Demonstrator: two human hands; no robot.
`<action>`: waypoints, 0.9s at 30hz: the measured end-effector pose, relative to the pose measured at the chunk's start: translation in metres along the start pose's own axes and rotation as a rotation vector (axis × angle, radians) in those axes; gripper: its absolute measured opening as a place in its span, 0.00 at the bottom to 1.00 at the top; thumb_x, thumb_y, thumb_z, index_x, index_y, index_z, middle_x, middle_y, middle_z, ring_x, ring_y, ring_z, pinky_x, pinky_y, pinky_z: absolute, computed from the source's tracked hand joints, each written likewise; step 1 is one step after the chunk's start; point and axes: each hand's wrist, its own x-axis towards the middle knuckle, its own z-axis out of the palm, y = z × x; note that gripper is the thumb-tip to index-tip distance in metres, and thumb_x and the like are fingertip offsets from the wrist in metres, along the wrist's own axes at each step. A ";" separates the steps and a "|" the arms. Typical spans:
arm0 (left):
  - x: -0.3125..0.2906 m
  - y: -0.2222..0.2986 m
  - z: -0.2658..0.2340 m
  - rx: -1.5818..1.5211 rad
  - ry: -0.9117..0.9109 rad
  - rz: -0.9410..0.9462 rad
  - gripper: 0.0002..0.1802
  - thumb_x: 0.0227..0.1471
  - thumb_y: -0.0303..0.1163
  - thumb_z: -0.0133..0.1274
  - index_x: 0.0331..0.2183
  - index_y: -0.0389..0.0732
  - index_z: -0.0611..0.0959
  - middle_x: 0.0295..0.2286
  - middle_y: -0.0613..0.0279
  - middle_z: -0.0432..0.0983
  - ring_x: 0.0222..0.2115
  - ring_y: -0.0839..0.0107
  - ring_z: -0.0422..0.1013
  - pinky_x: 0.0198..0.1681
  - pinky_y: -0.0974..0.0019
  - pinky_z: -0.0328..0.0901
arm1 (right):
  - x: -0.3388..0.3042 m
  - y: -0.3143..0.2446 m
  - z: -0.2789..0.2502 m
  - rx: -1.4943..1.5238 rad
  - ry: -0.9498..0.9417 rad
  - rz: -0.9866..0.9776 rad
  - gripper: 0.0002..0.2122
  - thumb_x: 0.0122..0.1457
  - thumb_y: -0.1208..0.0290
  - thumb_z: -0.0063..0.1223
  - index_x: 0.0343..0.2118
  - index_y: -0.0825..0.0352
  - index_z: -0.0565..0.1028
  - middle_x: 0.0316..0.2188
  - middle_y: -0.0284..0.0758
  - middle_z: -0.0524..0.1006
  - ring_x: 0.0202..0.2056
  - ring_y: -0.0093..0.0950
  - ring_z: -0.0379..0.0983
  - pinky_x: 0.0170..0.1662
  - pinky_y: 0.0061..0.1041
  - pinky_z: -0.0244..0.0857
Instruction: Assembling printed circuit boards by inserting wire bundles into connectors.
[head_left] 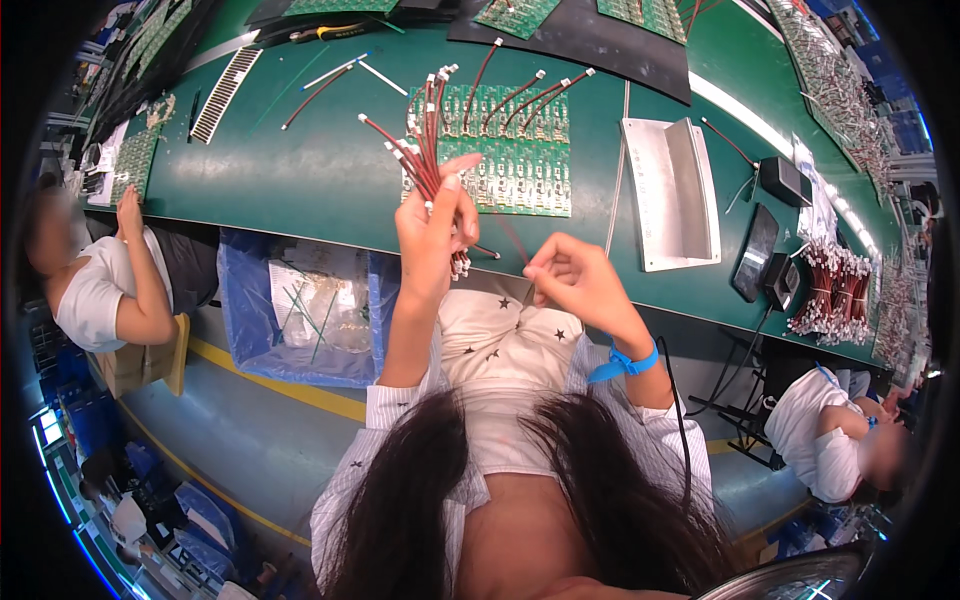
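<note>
My left hand [432,235] is closed around a bundle of red-and-dark wire cables [424,165] with small white connectors at their ends. The bundle fans out above the fingers, and more connectors show below the palm. To its right, my right hand [578,280] is pinched, with a thin, blurred reddish wire [516,240] running up from its fingertips. Beyond both hands lies a panel of small green circuit boards [530,190] on the table. Several cables [505,100] lie across its upper half, and the left hand covers part of its left edge.
Right of the panel stands a white angled metal tray [655,200], then a black phone [754,250] and a heap of bundled cables [835,290]. A blue-lined bin [250,330] sits below the table's front edge. People sit at either side. A black cord hangs by my right arm.
</note>
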 end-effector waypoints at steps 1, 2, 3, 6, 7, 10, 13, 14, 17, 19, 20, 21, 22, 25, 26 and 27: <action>0.002 0.002 -0.001 0.009 0.031 0.002 0.16 0.54 0.31 0.37 0.41 0.30 0.69 0.11 0.71 0.59 0.10 0.86 0.51 0.12 0.80 0.46 | 0.002 0.001 -0.002 0.139 0.072 -0.069 0.05 0.50 0.79 0.48 0.24 0.73 0.66 0.17 0.33 0.70 0.22 0.18 0.70 0.24 0.15 0.64; 0.003 0.001 -0.007 -0.002 0.034 0.014 0.18 0.54 0.32 0.37 0.44 0.30 0.67 0.11 0.71 0.58 0.10 0.87 0.51 0.12 0.81 0.45 | 0.005 0.001 -0.004 0.277 0.145 -0.138 0.05 0.51 0.79 0.48 0.24 0.73 0.65 0.18 0.35 0.71 0.24 0.20 0.71 0.26 0.16 0.65; 0.005 0.000 -0.012 -0.004 0.033 0.014 0.18 0.54 0.32 0.37 0.44 0.30 0.67 0.11 0.71 0.58 0.10 0.87 0.51 0.12 0.81 0.45 | 0.011 -0.001 -0.007 0.275 0.146 -0.139 0.05 0.51 0.79 0.48 0.24 0.73 0.65 0.18 0.35 0.71 0.24 0.20 0.71 0.26 0.16 0.65; 0.007 -0.002 -0.021 -0.082 0.072 -0.017 0.18 0.55 0.31 0.36 0.44 0.31 0.66 0.12 0.70 0.58 0.09 0.86 0.49 0.11 0.80 0.45 | 0.041 -0.011 -0.024 0.258 0.392 -0.310 0.04 0.50 0.78 0.49 0.24 0.73 0.68 0.22 0.37 0.72 0.25 0.21 0.72 0.28 0.18 0.65; 0.006 -0.003 -0.024 -0.080 0.074 -0.015 0.18 0.55 0.31 0.36 0.44 0.31 0.66 0.12 0.70 0.58 0.09 0.86 0.49 0.11 0.80 0.45 | 0.056 -0.013 -0.029 -0.006 0.507 -0.381 0.04 0.48 0.78 0.50 0.24 0.72 0.70 0.22 0.37 0.73 0.25 0.22 0.72 0.29 0.19 0.65; 0.004 -0.008 -0.034 -0.072 0.153 -0.041 0.18 0.54 0.31 0.36 0.45 0.32 0.66 0.12 0.71 0.57 0.09 0.86 0.48 0.11 0.79 0.45 | 0.096 -0.005 -0.042 -0.404 0.654 -0.495 0.03 0.45 0.77 0.53 0.22 0.70 0.73 0.23 0.36 0.72 0.25 0.25 0.71 0.29 0.22 0.63; 0.003 -0.010 -0.039 -0.073 0.149 -0.054 0.17 0.54 0.31 0.37 0.45 0.32 0.66 0.11 0.71 0.55 0.09 0.86 0.48 0.11 0.79 0.44 | 0.111 0.006 -0.049 -0.566 0.684 -0.516 0.03 0.42 0.75 0.54 0.21 0.69 0.74 0.23 0.35 0.72 0.24 0.30 0.68 0.27 0.27 0.61; 0.003 -0.009 -0.040 -0.096 0.162 -0.039 0.15 0.55 0.30 0.37 0.42 0.32 0.68 0.11 0.72 0.52 0.09 0.86 0.47 0.11 0.79 0.44 | 0.112 0.009 -0.050 -0.603 0.703 -0.509 0.03 0.42 0.75 0.54 0.21 0.69 0.74 0.23 0.34 0.72 0.25 0.29 0.68 0.28 0.26 0.61; 0.001 -0.002 -0.042 -0.128 0.185 -0.009 0.13 0.55 0.31 0.37 0.38 0.33 0.69 0.11 0.73 0.51 0.09 0.86 0.47 0.11 0.78 0.44 | 0.114 0.008 -0.051 -0.648 0.712 -0.471 0.03 0.42 0.75 0.54 0.21 0.68 0.75 0.22 0.33 0.72 0.26 0.29 0.68 0.28 0.26 0.61; 0.000 0.002 -0.043 -0.143 0.199 0.001 0.11 0.55 0.31 0.36 0.33 0.33 0.69 0.11 0.73 0.50 0.09 0.86 0.46 0.11 0.78 0.44 | 0.114 0.008 -0.052 -0.676 0.692 -0.499 0.03 0.42 0.75 0.54 0.21 0.67 0.75 0.23 0.33 0.72 0.26 0.28 0.68 0.28 0.26 0.61; -0.002 0.003 -0.045 -0.152 0.176 0.007 0.10 0.55 0.30 0.36 0.32 0.34 0.69 0.11 0.73 0.50 0.09 0.86 0.46 0.11 0.78 0.43 | 0.113 0.007 -0.052 -0.678 0.693 -0.495 0.03 0.42 0.75 0.54 0.21 0.67 0.75 0.23 0.33 0.72 0.26 0.28 0.68 0.28 0.26 0.61; -0.003 0.005 -0.046 -0.161 0.153 0.012 0.10 0.55 0.30 0.36 0.31 0.34 0.69 0.11 0.73 0.50 0.09 0.86 0.46 0.11 0.78 0.43 | 0.112 0.005 -0.051 -0.691 0.694 -0.490 0.03 0.42 0.75 0.54 0.21 0.67 0.75 0.23 0.33 0.72 0.27 0.29 0.68 0.28 0.26 0.61; -0.006 0.009 -0.045 -0.171 0.154 0.018 0.09 0.54 0.30 0.36 0.29 0.35 0.68 0.10 0.73 0.49 0.08 0.86 0.45 0.11 0.78 0.43 | 0.111 0.002 -0.049 -0.701 0.692 -0.488 0.03 0.42 0.75 0.54 0.21 0.67 0.75 0.23 0.33 0.72 0.27 0.29 0.68 0.28 0.26 0.62; -0.012 0.018 -0.049 -0.207 0.099 0.062 0.10 0.55 0.32 0.35 0.29 0.36 0.68 0.09 0.73 0.48 0.08 0.85 0.44 0.11 0.77 0.42 | 0.112 0.003 -0.047 -0.736 0.696 -0.539 0.03 0.43 0.74 0.54 0.21 0.67 0.75 0.24 0.33 0.73 0.27 0.29 0.68 0.28 0.26 0.62; -0.013 0.020 -0.051 -0.232 0.060 0.084 0.10 0.55 0.32 0.35 0.28 0.37 0.68 0.09 0.73 0.48 0.08 0.84 0.44 0.11 0.77 0.42 | 0.112 0.004 -0.046 -0.736 0.696 -0.537 0.03 0.43 0.74 0.54 0.21 0.67 0.75 0.24 0.33 0.73 0.27 0.29 0.68 0.28 0.26 0.62; -0.014 0.024 -0.053 -0.231 0.061 0.081 0.10 0.55 0.32 0.35 0.28 0.37 0.68 0.09 0.73 0.48 0.08 0.84 0.44 0.11 0.77 0.42 | 0.113 0.005 -0.046 -0.717 0.700 -0.517 0.03 0.43 0.75 0.54 0.21 0.67 0.74 0.24 0.33 0.73 0.27 0.29 0.68 0.28 0.26 0.62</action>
